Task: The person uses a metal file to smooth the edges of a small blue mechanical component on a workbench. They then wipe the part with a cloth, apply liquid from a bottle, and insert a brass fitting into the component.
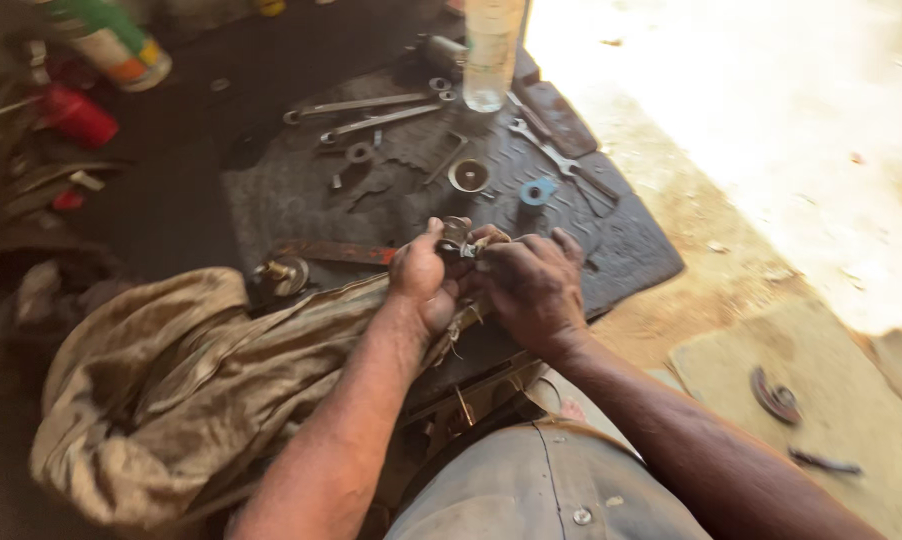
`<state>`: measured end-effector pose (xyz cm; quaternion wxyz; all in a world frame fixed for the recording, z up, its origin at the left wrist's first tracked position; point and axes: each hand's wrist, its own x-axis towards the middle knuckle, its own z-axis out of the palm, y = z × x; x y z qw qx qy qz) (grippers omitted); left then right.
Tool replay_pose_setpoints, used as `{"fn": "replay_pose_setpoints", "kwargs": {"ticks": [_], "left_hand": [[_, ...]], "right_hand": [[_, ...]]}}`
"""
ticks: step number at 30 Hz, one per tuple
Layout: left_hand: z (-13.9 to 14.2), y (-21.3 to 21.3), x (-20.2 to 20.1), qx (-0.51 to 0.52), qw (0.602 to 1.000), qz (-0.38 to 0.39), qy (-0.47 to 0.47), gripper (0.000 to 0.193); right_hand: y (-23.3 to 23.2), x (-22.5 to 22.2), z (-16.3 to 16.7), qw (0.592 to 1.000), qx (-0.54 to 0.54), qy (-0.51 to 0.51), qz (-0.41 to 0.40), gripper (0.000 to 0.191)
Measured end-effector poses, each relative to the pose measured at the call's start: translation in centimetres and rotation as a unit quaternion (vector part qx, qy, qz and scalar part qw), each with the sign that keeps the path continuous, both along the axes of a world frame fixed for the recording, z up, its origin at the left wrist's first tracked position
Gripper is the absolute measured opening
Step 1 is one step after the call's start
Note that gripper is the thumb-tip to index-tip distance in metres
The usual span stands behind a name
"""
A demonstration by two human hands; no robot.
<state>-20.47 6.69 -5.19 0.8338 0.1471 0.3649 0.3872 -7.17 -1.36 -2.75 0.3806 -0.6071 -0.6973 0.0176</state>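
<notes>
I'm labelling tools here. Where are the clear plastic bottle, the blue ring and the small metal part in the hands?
clear plastic bottle (490, 55), head view, on its body.
blue ring (537, 191), head view, on its rim.
small metal part (458, 238), head view, on its top between both hands.

A ground-level repair workshop of an informal kind is indicated. A dark rubber mat (631, 250) is laid on bare earthen ground (731, 270) as the work surface. Open-ended spanners (371, 112) are spread across it, together with washers and round metal fittings (468, 175). A spray can (111, 42) and red containers (76, 115) are lying at the edge, and a grease-stained rag (171, 380) is bunched in the foreground. Grime is seen on all surfaces.
</notes>
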Motion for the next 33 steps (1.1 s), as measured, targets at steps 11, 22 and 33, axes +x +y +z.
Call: {"fn": "replay_pose_setpoints", "kwargs": {"ticks": [11,22,33], "left_hand": [[-0.9,-0.5,2.4,0.025,0.984,0.173,0.041,0.032],[0.1,-0.5,0.8,0.037,0.996,0.064,-0.042,0.046],[-1.3,-1.3,-1.2,0.132,0.986,-0.015,-0.097,0.027]], "right_hand": [[0.1,0.9,-0.5,0.985,-0.024,-0.113,0.130,0.054],[0.0,2.0,0.0,0.992,0.016,0.067,0.108,0.022],[-0.2,-1.3,2.1,0.949,0.001,0.315,0.012,0.030]]}}
